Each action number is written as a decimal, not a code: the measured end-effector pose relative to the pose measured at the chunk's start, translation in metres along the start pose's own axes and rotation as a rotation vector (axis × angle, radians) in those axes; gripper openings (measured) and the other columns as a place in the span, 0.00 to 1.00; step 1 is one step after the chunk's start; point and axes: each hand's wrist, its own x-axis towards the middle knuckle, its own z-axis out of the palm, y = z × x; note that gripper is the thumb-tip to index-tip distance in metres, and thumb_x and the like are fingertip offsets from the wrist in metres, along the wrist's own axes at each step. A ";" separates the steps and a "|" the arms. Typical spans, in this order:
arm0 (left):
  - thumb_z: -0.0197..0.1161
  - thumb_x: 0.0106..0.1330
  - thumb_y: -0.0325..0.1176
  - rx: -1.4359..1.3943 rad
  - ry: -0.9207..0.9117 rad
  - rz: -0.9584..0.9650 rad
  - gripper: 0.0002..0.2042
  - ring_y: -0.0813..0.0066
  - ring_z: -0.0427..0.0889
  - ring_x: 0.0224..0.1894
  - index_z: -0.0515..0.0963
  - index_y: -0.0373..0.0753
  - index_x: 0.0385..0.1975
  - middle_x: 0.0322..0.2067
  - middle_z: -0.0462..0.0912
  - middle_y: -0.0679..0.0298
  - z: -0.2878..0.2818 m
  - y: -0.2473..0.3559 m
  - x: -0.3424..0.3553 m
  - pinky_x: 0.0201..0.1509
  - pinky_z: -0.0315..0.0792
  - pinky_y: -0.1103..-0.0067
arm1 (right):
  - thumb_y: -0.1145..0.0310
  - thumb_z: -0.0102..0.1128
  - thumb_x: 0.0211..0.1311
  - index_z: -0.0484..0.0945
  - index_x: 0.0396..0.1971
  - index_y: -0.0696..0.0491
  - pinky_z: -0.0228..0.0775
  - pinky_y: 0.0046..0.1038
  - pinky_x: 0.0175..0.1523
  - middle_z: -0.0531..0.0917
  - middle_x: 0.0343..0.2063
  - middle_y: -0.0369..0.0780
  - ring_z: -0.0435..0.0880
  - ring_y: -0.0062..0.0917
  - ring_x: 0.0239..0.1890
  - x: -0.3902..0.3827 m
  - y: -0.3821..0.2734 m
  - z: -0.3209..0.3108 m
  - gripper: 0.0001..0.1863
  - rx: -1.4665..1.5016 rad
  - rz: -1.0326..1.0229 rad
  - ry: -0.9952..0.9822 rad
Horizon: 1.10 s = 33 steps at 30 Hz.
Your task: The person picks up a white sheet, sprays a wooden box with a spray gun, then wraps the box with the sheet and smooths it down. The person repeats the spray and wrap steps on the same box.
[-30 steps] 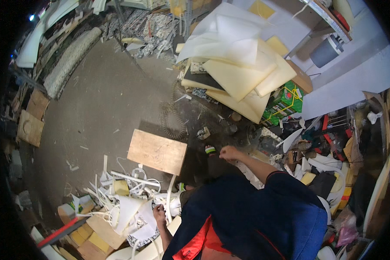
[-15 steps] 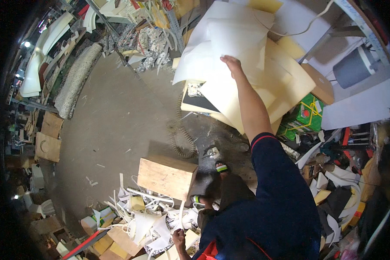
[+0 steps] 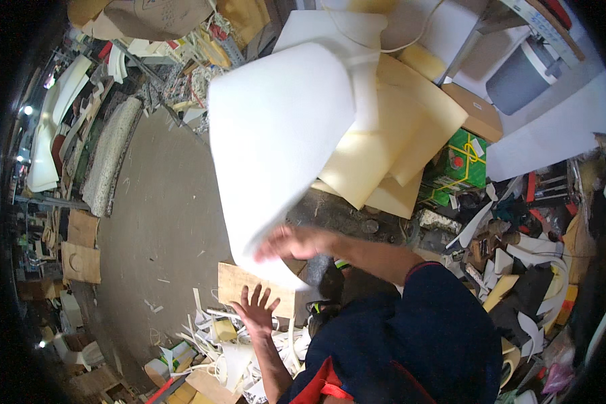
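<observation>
A large white foam sheet hangs curved in the air before me, its lower end bending near my body. At that lower edge my right hand grips the sheet; its fingers are partly blurred. Just below the sheet's lower edge, my left hand is raised with its fingers spread and nothing in it. Behind it stands a wooden box, partly covered by the sheet and the hand. Yellowish foam sheets lie in a stack to the upper right, with another white sheet at the far end.
White offcuts pile up at the lower left. A green box tied with yellow strap and a brown carton stand right of the stack. Mixed scraps crowd the right side. A speckled foam roll lies at the left.
My right hand has drawn back from the stack toward my body, bringing the white foam sheet with it. My left hand has risen from the offcuts and spread its fingers.
</observation>
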 end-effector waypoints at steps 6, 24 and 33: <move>0.58 0.57 0.70 -0.202 -0.226 0.012 0.49 0.60 0.72 0.59 0.54 0.38 0.69 0.61 0.67 0.52 0.084 0.002 0.037 0.56 0.75 0.67 | 0.67 0.68 0.59 0.80 0.37 0.56 0.69 0.24 0.44 0.82 0.34 0.34 0.77 0.18 0.38 -0.095 0.059 0.017 0.10 -0.129 0.356 0.006; 0.68 0.63 0.30 0.180 -0.069 0.097 0.16 0.71 0.82 0.44 0.76 0.35 0.49 0.44 0.83 0.61 0.110 -0.043 0.023 0.50 0.77 0.73 | 0.74 0.66 0.57 0.66 0.56 0.63 0.76 0.28 0.50 0.79 0.46 0.42 0.81 0.24 0.47 -0.113 0.075 -0.010 0.28 0.276 0.230 0.758; 0.65 0.58 0.62 0.518 0.428 0.056 0.51 0.49 0.60 0.68 0.48 0.33 0.71 0.67 0.58 0.41 0.066 -0.034 -0.003 0.66 0.59 0.54 | 0.76 0.58 0.60 0.61 0.68 0.54 0.63 0.27 0.67 0.72 0.62 0.50 0.73 0.32 0.63 -0.049 0.045 0.018 0.34 -0.939 -0.031 0.351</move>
